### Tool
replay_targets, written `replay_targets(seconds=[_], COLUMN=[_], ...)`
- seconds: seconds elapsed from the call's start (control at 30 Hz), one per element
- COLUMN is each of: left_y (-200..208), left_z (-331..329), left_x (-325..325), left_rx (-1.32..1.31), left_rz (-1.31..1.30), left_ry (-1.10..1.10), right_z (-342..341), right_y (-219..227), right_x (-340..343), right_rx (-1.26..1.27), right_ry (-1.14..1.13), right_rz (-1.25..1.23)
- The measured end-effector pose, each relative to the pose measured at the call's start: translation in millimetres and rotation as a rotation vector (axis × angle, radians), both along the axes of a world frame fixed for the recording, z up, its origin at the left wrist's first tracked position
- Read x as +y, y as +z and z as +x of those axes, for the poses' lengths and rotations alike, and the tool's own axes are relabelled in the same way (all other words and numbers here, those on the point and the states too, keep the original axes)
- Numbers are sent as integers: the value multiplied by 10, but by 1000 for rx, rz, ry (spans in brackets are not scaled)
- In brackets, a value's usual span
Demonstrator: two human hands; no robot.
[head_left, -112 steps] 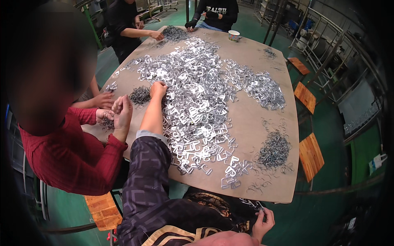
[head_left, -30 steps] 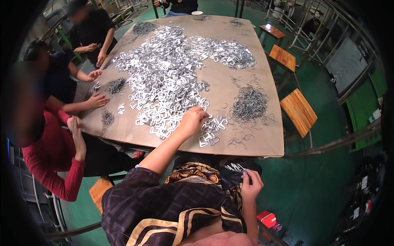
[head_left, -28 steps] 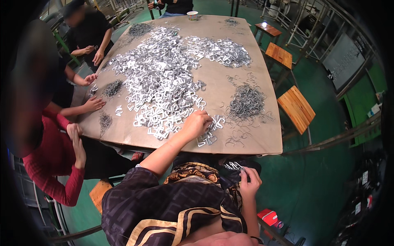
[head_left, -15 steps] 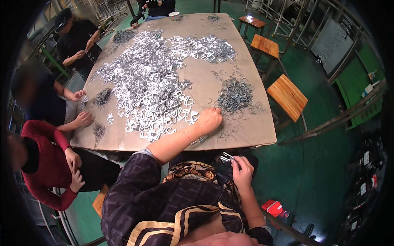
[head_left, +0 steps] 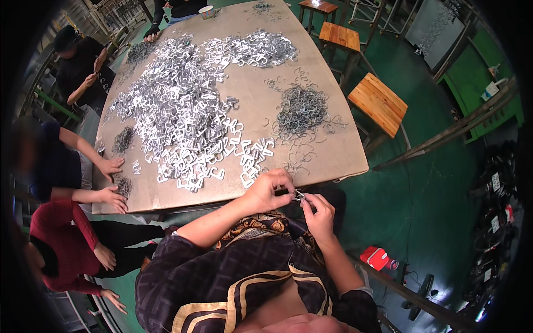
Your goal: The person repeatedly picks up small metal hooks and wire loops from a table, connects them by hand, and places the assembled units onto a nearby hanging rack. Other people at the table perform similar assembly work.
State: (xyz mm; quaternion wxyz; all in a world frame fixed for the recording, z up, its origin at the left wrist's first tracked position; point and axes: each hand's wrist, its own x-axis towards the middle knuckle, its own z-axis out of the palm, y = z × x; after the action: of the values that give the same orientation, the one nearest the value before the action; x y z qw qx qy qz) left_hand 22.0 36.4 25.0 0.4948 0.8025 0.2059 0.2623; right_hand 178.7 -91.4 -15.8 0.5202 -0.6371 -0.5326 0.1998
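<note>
Silver metal pieces [head_left: 298,195], just off the near edge of the table [head_left: 340,161], sit pinched in your right hand [head_left: 318,215], probably kept steady for the other. Your left hand [head_left: 271,191] curls in close, fingers narrow, though whether they grip one I can't tell; half a second ago it was out by the wire pile [head_left: 301,109].

Looks like a workshop tbh. Got a green floor [head_left: 427,194], metal rails [head_left: 469,118], wooden stools [head_left: 378,104], table [head_left: 250,91] heaped with small shiny parts [head_left: 186,108].
</note>
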Motion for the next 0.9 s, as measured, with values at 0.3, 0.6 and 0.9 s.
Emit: replay_targets(seconds=[0.3, 0.6, 0.9], left_y=[-189, -236, -279], left_z=[-7, -132, -289], left_x=[-238, -327, -405], left_rx=[-101, -195, -171], left_rz=[176, 176, 271], left_ry=[133, 52, 65], right_z=[-33, 80, -185], right_y=[15, 65, -105], right_x=[6, 260, 1078], right_rx=[-65, -136, -613], right_ry=[38, 96, 320], right_rz=[2, 140, -35])
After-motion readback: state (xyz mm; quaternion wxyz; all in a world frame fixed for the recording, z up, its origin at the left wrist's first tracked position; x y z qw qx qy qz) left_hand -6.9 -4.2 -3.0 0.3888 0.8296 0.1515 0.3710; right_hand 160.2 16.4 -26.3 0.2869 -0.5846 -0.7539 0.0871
